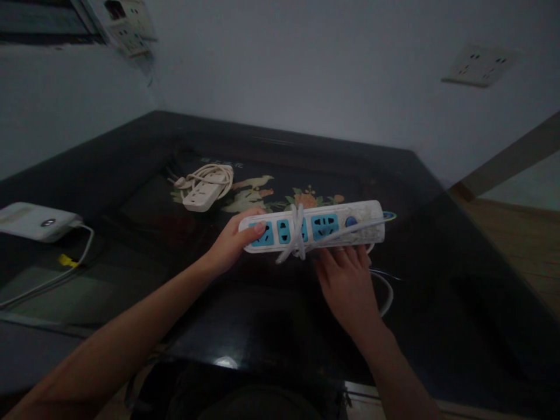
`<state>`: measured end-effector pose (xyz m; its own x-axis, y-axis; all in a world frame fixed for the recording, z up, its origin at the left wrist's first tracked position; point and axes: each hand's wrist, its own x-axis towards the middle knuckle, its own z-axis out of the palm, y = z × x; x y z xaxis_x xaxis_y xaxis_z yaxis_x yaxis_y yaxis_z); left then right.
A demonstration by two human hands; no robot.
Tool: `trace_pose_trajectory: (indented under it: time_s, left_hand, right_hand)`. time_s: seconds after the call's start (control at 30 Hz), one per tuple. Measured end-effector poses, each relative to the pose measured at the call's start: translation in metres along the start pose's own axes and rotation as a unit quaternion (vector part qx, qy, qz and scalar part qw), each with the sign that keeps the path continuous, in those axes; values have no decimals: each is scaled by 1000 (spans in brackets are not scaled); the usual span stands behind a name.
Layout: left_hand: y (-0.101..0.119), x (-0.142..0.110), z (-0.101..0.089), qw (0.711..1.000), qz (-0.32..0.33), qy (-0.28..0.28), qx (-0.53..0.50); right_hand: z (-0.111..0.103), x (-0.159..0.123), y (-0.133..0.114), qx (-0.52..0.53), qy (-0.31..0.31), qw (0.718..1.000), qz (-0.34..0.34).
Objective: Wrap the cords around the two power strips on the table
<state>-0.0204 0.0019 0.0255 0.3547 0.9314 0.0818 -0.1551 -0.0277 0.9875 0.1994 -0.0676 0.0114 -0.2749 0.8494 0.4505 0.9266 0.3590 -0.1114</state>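
Observation:
A long white power strip with blue sockets and a round blue switch is held above the dark table. My left hand grips its left end, thumb on top over the first socket. White cord is wrapped around the strip's middle and runs along it to the right end, where thin coloured wires show. My right hand is at the lower edge on the right half; its fingertips go under the strip and are hidden. A loop of cord hangs beside my right wrist.
A smaller white power strip wrapped in its own cord lies farther back on the black table. At left lies a white device with a cable and yellow tag. Wall sockets are behind.

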Motion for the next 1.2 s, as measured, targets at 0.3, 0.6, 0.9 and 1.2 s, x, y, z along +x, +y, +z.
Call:
trace_pose_trajectory:
  time_s: [0.3, 0.6, 0.9, 1.2]
  left_hand:
    - [-12, -5, 15, 997, 19, 9, 77]
    - [-10, -4, 18, 983, 45, 45, 173]
    - [2, 13, -20, 972, 44, 43, 227]
    - [3, 3, -17, 990, -68, -115, -54]
  right_hand:
    - [-3, 2, -27, 118, -68, 984, -116]
    - [-13, 2, -31, 312, -145, 937, -64]
    - [-36, -6, 20, 390, 57, 888, 236]
    - [-22, -7, 45, 290, 101, 929, 208]
